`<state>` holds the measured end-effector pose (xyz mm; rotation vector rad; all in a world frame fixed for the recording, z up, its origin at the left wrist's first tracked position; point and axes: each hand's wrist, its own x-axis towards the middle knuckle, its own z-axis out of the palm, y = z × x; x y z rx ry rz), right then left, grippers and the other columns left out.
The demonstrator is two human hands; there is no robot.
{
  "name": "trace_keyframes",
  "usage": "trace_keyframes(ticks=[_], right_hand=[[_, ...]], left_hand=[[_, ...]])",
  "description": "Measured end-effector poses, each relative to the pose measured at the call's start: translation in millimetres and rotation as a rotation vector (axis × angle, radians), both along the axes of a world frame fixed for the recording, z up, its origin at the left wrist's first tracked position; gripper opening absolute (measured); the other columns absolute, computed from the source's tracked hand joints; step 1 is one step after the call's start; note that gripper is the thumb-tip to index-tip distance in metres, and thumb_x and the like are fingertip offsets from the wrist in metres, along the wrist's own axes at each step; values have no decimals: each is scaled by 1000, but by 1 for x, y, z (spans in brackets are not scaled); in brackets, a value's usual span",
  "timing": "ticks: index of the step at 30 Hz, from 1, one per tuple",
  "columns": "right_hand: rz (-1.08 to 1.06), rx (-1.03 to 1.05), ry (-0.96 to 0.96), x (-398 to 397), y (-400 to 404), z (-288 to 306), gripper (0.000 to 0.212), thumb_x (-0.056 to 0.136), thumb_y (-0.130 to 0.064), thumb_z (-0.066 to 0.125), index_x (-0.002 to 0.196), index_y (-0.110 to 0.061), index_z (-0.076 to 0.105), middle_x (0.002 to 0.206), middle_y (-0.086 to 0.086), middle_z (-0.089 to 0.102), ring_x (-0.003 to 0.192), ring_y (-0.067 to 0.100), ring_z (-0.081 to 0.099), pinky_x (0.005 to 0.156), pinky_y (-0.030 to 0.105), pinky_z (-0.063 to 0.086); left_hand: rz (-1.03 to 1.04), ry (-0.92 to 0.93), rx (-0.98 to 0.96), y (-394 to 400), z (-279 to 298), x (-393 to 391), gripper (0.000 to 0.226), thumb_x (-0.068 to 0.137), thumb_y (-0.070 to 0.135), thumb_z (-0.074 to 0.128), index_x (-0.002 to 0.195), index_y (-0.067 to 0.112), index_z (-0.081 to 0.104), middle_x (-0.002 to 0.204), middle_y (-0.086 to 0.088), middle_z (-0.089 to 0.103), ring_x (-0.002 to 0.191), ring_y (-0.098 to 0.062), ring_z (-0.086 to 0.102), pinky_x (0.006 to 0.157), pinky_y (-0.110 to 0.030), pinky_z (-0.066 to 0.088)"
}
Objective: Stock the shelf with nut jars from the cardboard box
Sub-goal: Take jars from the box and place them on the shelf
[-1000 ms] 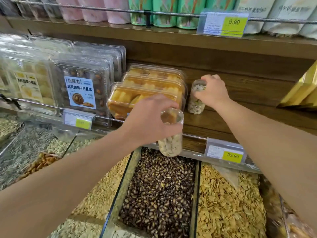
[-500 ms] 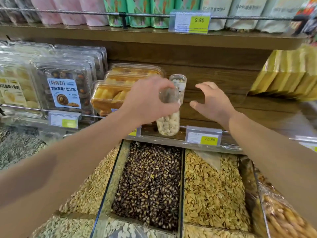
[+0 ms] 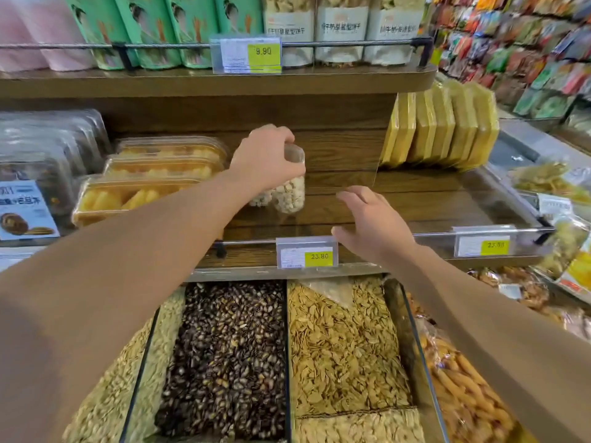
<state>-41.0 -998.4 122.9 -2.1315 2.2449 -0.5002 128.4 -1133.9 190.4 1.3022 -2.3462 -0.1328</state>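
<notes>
Head view, and the left hand (image 3: 265, 161) is up at centre frame, its grip curled over the top of a clear nut jar (image 3: 291, 187), fingers wrapped round the lid end. The jar stands upright on the wooden shelf (image 3: 415, 199), its lower half packed with pale nuts. Tucked just behind it to the left, a second nut jar (image 3: 260, 198) peeks out below the wrist; the two look to be touching, though the hand hides most of it.

Right of centre, the right hand (image 3: 374, 225) hovers above the shelf's front rail (image 3: 399, 239), fingers spread and relaxed, holding nothing, well clear of the jars.

Left of the jars, stacked clear trays of yellow pastries (image 3: 153, 174) sit close by. At the right end of the shelf, a row of yellow packs (image 3: 447, 126) stands on edge. A price tag (image 3: 307, 255) reading 23.80 clips to the rail, just left of the right hand.

Lower frame: open bins, dark striped seeds (image 3: 227, 356) in the middle, flat pale seeds (image 3: 345, 346) to their right. Top of frame, green packets (image 3: 160, 27) line the upper shelf.
</notes>
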Motion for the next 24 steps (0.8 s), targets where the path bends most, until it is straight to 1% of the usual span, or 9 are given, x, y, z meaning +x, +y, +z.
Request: trace_keyframes(ticks=[5,8,11,14,20,24], right_hand=[[10,16,19,-4,-16,-5,65,91,-41,56,148,-20,34,151,-1,35,139,24,30,111,37,34],[11,23,13,-4,-28,-8,65,91,-42,56,148,-20,35,150,-1,35,139,25,31,110,39,36],[17,25,22,-3,-37,-11,65,91,-42,56,148,-19,35,149,-1,35,139,25,30,109,37,36],[25,28,63,-1,-42,-14,66,92,-42,57,149,-19,33,152,0,32,141,24,26,110,36,32],[20,24,86,6,-43,-11,66,92,-41,57,149,-18,33,153,1,30,143,23,22,112,37,30],[17,13,68,12,-37,-6,65,91,-40,57,148,-19,34,154,1,30,143,23,22,112,38,29]], left_hand=[[-6,-70,17,-30,-6,-22,53,77,47,66,124,25,59,122,-2,56,110,-26,56,88,-43,50],[-7,-134,13,-43,-15,-32,52,81,44,65,128,24,57,125,-3,55,111,-27,56,88,-42,49],[-30,-211,-10,-53,-29,-36,41,87,39,61,125,24,58,125,-3,56,110,-26,57,91,-44,50],[-30,-257,-75,-60,-42,-32,33,90,32,58,121,23,61,122,-5,60,111,-29,56,93,-48,48],[-10,-278,-149,-59,-46,-28,40,89,29,61,128,21,57,126,-6,59,115,-29,53,99,-49,43],[-21,-233,-159,-47,-43,-21,46,88,30,61,132,20,54,131,-6,58,119,-28,51,101,-47,43]])
